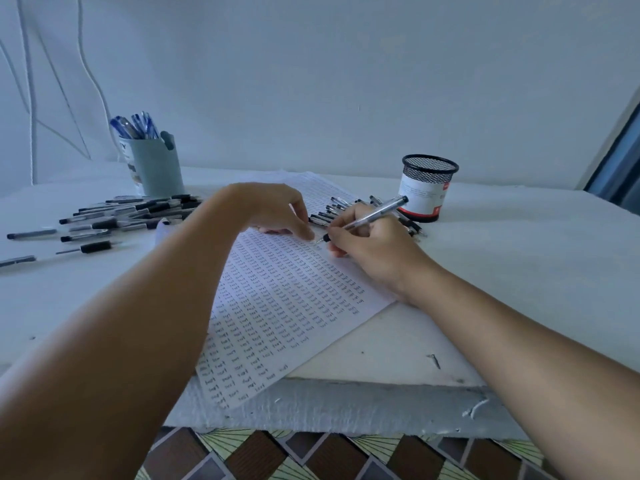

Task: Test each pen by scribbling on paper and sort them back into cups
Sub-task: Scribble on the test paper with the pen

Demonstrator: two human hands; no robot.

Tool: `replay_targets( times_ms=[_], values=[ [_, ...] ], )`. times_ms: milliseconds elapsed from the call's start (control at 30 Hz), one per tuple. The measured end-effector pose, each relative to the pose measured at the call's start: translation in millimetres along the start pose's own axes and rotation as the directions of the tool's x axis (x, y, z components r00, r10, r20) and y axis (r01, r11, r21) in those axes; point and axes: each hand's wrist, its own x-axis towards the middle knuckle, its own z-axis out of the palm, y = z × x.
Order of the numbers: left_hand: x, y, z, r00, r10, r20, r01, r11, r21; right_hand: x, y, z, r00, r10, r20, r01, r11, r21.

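My right hand (370,244) grips a clear pen with a black grip (375,213), its tip touching the sheet of paper (284,299), which is covered in rows of small scribbles. My left hand (273,209) rests on the paper just left of the pen tip, fingers bent down onto the sheet and holding nothing. A pale blue cup (156,168) at the back left holds several blue pens. A black mesh cup (427,187) with a white and red label stands at the back right.
Several black-grip pens (131,216) lie loose on the white table (519,258) at the left. A smaller pile of pens (332,211) lies between my hands and the mesh cup. The table's front edge (346,403) is chipped. Patterned floor tiles show below.
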Motion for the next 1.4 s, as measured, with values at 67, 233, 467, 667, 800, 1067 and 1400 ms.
replay_targets(
  times_ms=[67, 233, 467, 667, 800, 1067, 1400],
  values=[
    [1.9, -4.3, 1.0, 1.000, 0.004, -0.005, -0.004, 1.000, -0.001, 2.7, 0.0, 1.9, 1.000, -0.009, 0.011, 0.010, 0.997, -0.075],
    [0.4, -7.7, 2.7, 1.000, 0.002, 0.019, -0.001, 1.000, -0.003, 6.0, 1.7, 2.0, 0.999, -0.005, 0.047, 0.012, 0.989, -0.150],
    [2.2, -10.4, 4.0, 1.000, 0.000, 0.019, 0.001, 0.999, -0.053, 8.3, 4.3, 1.6, 0.999, -0.018, 0.047, 0.026, 0.981, -0.194],
    [3.5, -12.4, 5.5, 1.000, 0.007, 0.011, -0.006, 0.998, -0.061, 7.0, 2.3, 2.4, 0.999, -0.006, 0.041, 0.014, 0.984, -0.178],
    [4.5, -12.8, 5.6, 1.000, 0.008, 0.018, -0.007, 0.998, -0.062, 5.9, 1.8, 2.4, 0.999, -0.009, 0.035, 0.016, 0.980, -0.200],
    [6.1, -14.4, 6.6, 1.000, -0.001, 0.017, 0.003, 0.997, -0.077, 5.4, 2.6, 2.2, 1.000, -0.002, 0.025, 0.007, 0.983, -0.185],
    [5.8, -15.1, 6.5, 1.000, 0.012, 0.012, -0.011, 0.998, -0.068, 5.3, 2.7, 2.7, 1.000, -0.002, 0.018, 0.006, 0.981, -0.195]
  ],
)
